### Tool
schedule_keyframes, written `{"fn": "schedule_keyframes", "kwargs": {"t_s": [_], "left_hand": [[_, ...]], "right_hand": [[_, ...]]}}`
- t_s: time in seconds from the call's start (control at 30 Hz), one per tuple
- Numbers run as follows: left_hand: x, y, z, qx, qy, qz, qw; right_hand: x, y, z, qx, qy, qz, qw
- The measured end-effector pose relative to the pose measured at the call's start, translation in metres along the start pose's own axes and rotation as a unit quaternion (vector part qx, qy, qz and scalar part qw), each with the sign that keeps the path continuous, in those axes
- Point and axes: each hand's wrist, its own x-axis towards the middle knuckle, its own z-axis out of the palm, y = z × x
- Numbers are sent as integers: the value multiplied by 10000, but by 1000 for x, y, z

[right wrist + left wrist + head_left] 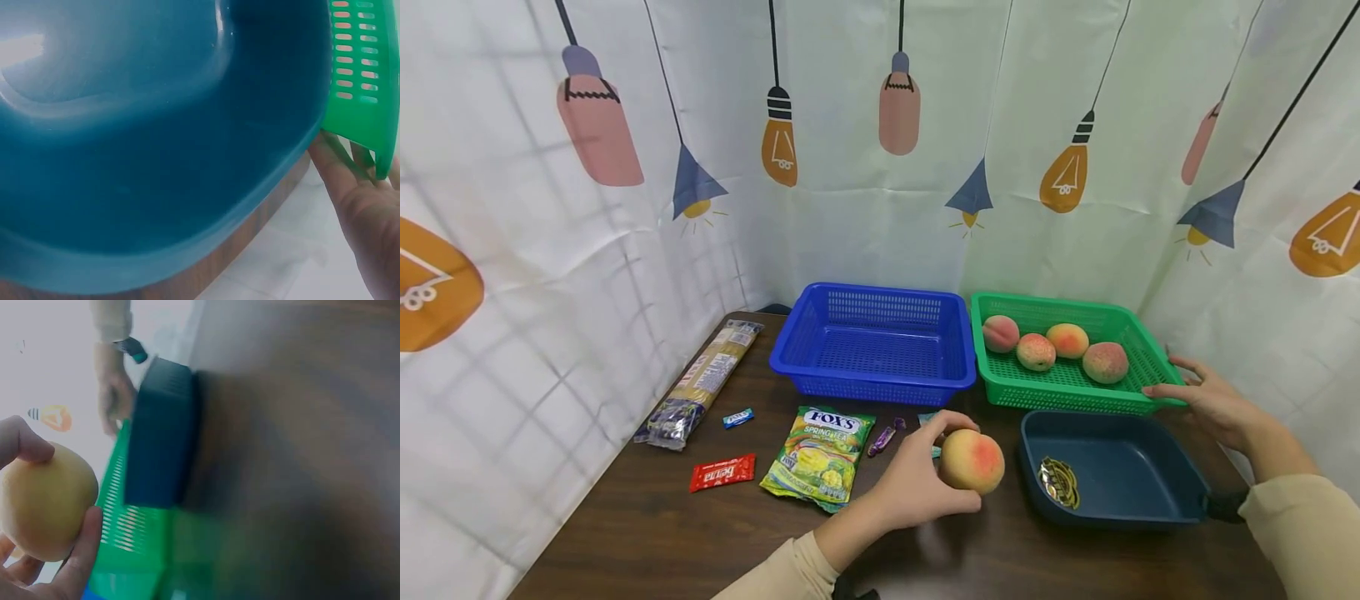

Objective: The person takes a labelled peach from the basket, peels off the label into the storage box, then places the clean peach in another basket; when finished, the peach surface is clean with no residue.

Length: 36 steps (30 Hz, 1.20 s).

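Observation:
My left hand [916,482] holds a yellow peach [973,462] with a red blush, its thumb and fingers round the fruit, above the table in front of the blue basket. In the left wrist view the same peach [50,503] shows its plain yellow side. The right hand [1217,408] grips the right end of the green basket [1067,401], thumb at the front corner. From the right wrist view, the fingers [334,165] reach under the green rim. Several peaches, one of them a pinkish peach [1001,333], lie inside that basket.
A dark blue tub [1135,471] with a gold wrapper [1059,483] stands before the green basket. Left of that is a blue basket [880,346]. On the table [647,525] lie a Fox's candy bag [820,457], red packet [722,472], small blue packet [738,418], purple candy [882,440] and noodle package [711,379].

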Motion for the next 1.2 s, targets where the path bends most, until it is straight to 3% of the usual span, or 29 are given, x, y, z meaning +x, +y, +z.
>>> {"fn": "schedule_keyframes", "kwargs": {"t_s": [0.2, 0.33, 0.47, 0.57, 0.83, 1.2], "left_hand": [[47, 37, -3, 27, -80, 623, 9980], [79, 57, -5, 42, -96, 726, 9973], [111, 66, -4, 355, -154, 798, 9961], [132, 68, -3, 687, -208, 662, 9952], [176, 72, -2, 1386, -518, -117, 9889], [205, 79, 4, 2310, -1009, -578, 9660]], "right_hand": [[-1, 1, 2, -61, 91, 28, 9999], [0, 1, 3, 53, 86, 23, 9999], [-1, 1, 2, 61, 64, 40, 10000], [-2, 1, 2, 16, 47, 64, 10000], [-4, 2, 4, 180, 31, -9, 9998], [-4, 4, 4, 71, 61, -44, 9999]]}}
